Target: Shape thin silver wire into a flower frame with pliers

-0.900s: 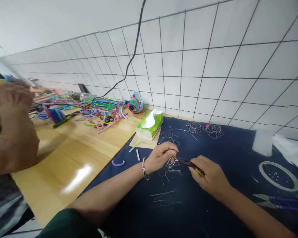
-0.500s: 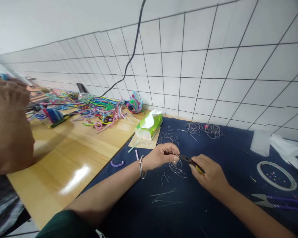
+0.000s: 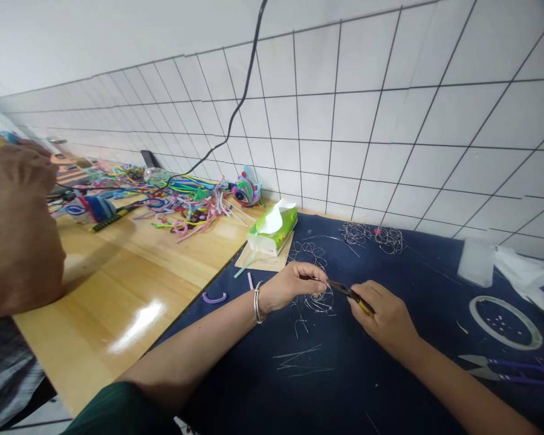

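Note:
My left hand (image 3: 294, 285), with a silver bangle at the wrist, pinches a thin looped wire piece (image 3: 320, 302) between thumb and fingers. Its curved loops hang below the fingertips, over the dark blue cloth. In my right hand (image 3: 385, 314) are pliers (image 3: 354, 297) with yellow and black handles. Their dark jaws reach the wire right beside my left fingertips; whether they bite on it is too small to tell. Several straight cut wires (image 3: 301, 360) lie on the cloth in front. A flower-shaped wire loop (image 3: 306, 252) rests just behind my left hand.
Behind stand a green tissue pack (image 3: 274, 229) and coiled wire bundles (image 3: 372, 235). At right lie a white ring (image 3: 474, 311) around small beads and purple-handled snips (image 3: 517, 370). Colourful pipe cleaners (image 3: 194, 208) cover the wooden table's back. Another person's arm (image 3: 22, 241) rests at far left.
The wire loops under my left hand have turned slightly and hang differently. Both hands stay nearly in place, with the plier tips still at the left fingertips.

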The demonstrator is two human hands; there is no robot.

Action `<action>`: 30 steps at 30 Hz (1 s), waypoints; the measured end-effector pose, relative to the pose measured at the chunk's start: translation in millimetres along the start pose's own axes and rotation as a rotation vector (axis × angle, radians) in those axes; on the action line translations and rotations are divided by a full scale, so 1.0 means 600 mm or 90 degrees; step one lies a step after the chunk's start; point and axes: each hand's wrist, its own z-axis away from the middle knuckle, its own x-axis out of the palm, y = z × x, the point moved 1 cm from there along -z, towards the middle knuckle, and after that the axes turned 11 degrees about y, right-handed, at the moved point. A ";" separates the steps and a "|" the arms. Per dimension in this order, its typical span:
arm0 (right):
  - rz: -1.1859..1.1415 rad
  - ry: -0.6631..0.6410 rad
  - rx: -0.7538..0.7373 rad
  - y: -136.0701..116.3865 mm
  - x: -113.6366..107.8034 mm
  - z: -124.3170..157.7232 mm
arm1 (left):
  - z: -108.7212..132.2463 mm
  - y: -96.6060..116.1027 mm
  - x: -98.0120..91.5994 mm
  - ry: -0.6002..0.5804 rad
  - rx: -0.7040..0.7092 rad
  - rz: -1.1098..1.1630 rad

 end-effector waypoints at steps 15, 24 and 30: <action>0.015 -0.007 -0.034 0.005 -0.004 -0.007 | 0.002 0.007 0.000 -0.002 0.063 -0.107; 0.108 0.006 -0.147 0.000 -0.022 -0.019 | 0.001 0.009 -0.003 -0.016 0.098 -0.167; 0.211 0.017 -0.212 -0.002 -0.026 -0.016 | 0.004 0.011 -0.001 -0.012 0.114 -0.184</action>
